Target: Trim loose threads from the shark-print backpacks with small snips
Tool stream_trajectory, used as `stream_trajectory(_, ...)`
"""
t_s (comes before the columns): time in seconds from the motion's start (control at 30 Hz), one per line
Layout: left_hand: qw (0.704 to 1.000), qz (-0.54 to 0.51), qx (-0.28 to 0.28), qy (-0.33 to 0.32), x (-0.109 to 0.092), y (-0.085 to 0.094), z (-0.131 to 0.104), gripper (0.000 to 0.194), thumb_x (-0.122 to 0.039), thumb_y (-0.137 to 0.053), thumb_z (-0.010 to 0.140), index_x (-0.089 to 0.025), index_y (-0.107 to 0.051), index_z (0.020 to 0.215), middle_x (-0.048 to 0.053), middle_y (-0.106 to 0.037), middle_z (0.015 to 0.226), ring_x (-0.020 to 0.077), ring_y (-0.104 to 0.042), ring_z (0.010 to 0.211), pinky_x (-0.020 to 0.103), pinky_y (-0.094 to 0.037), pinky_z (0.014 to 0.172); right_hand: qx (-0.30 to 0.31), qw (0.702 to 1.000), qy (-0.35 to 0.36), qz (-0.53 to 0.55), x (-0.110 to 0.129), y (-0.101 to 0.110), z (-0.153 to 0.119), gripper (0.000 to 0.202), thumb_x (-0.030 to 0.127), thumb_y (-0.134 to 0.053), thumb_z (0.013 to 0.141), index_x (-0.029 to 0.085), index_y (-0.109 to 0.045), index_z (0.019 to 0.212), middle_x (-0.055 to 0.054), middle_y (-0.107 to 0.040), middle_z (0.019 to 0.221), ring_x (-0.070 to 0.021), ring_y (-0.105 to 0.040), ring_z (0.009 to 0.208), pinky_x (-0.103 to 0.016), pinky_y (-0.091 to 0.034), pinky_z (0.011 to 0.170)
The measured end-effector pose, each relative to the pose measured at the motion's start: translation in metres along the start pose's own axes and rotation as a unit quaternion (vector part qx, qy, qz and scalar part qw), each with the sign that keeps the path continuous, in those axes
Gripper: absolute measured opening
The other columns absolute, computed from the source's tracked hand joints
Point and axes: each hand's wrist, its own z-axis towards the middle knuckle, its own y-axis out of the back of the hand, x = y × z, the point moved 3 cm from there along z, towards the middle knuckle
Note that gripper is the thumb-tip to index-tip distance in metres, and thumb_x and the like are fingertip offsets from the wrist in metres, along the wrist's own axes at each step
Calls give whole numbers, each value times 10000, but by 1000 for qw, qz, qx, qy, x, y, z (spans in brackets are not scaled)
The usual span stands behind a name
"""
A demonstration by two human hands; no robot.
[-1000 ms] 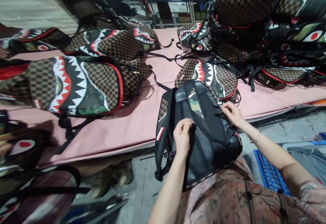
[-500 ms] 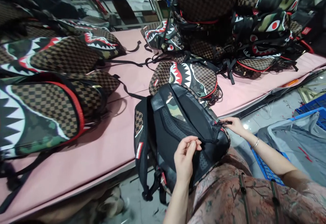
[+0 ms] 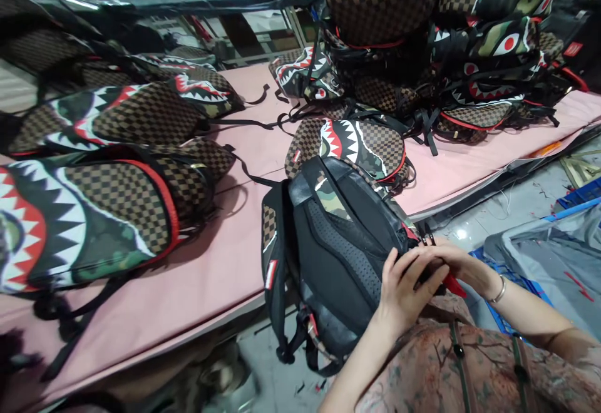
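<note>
Black backpack lies across near edge of pink table.
At its side, left hand has half-bent fingers; right hand is partly hidden. What they grip, or how open the right is, I cannot tell.

R hand partly hidden behind L hand, grip unclear; near-L bag cut off; bkgd shelf blurred.

Left hand curves in front of the right hand — partly hiding it; forearms converge.
</note>
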Motion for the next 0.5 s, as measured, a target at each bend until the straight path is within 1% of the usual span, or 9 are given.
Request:
stream_trajectory(0.07, 991, -117, 14, 65, 3, 13, 8, 263, -184, -501, 840, -270, -626, 1055, 31, -692, 965, 171, -608, 975, 408, -397, 974, -48, 998, 22, -19, -2, -2, 10, 371, 437, -668, 628, 181, -412, 546, 83, -293, 461, -46, -222, 421, -213, -155, 405)
stream_trajectory(0.1, 975, -179, -1, 130, 8, 25, 11, 241, -207, -465, 859, -231, -638, 1025, 52, -696, 939, 174, -625, 937, 388, -449, 918, -81, 995, 36, -39, -3, -2, 14, 373, 448, -660, 625, 181, -417, 533, 82, -296, 450, -47, -227, 416, -213, -159, 408)
stream_trajectory(0.13, 949, -232, -49, 207, 16, 41, 12, 233, -241, -446, 870, -200, -649, 977, 67, -699, 903, 181, -641, 890, 376, -489, 856, -111, 990, 51, -68, -3, 0, 17, 371, 458, -650, 624, 178, -430, 519, 78, -310, 440, -49, -242, 414, -213, -171, 412)
stream_trajectory(0.2, 859, -295, -224, 352, 33, 77, 7, 223, -321, -485, 854, -178, -653, 891, 62, -699, 817, 186, -660, 792, 369, -529, 758, -131, 976, 80, -152, -3, 1, 19, 358, 458, -621, 647, 163, -483, 496, 49, -390, 441, -64, -317, 434, -215, -225, 435)
stream_trajectory(0.27, 747, -318, -390, 435, 47, 106, -4, 232, -385, -590, 782, -171, -645, 851, 32, -689, 742, 163, -658, 690, 338, -542, 686, -72, 960, 84, -257, -6, -2, 16, 344, 431, -567, 716, 145, -568, 525, 5, -512, 505, -92, -422, 500, -220, -289, 482)
stream_trajectory(0.3, 703, -328, -432, 461, 53, 115, -9, 259, -399, -638, 738, -164, -644, 848, 19, -679, 710, 137, -644, 624, 299, -539, 633, -26, 946, 80, -312, -8, -3, 13, 346, 415, -536, 756, 143, -596, 550, -5, -550, 534, -102, -454, 526, -221, -306, 499)
stream_trajectory(0.33, 675, -341, -441, 484, 57, 119, -15, 284, -397, -675, 702, -155, -643, 846, 7, -662, 674, 105, -612, 549, 250, -521, 565, 18, 927, 77, -365, -10, -4, 10, 352, 402, -509, 788, 147, -609, 567, -5, -568, 549, -104, -469, 537, -220, -312, 507)
stream_trajectory(0.4, 656, -367, -403, 522, 62, 118, -24, 307, -377, -700, 677, -140, -641, 864, -22, -607, 584, 39, -490, 397, 161, -419, 416, 74, 884, 84, -454, -10, -5, 4, 334, 388, -506, 809, 158, -608, 589, 11, -566, 549, -102, -471, 536, -215, -312, 507)
stream_trajectory(0.5, 657, -393, -318, 559, 59, 101, -34, 347, -380, -665, 711, -157, -621, 973, -64, -524, 477, 4, -310, 287, 128, -249, 311, 47, 856, 131, -498, 4, -4, -1, 189, 358, -569, 777, 182, -618, 733, 25, -579, 630, -110, -499, 596, -209, -350, 541)
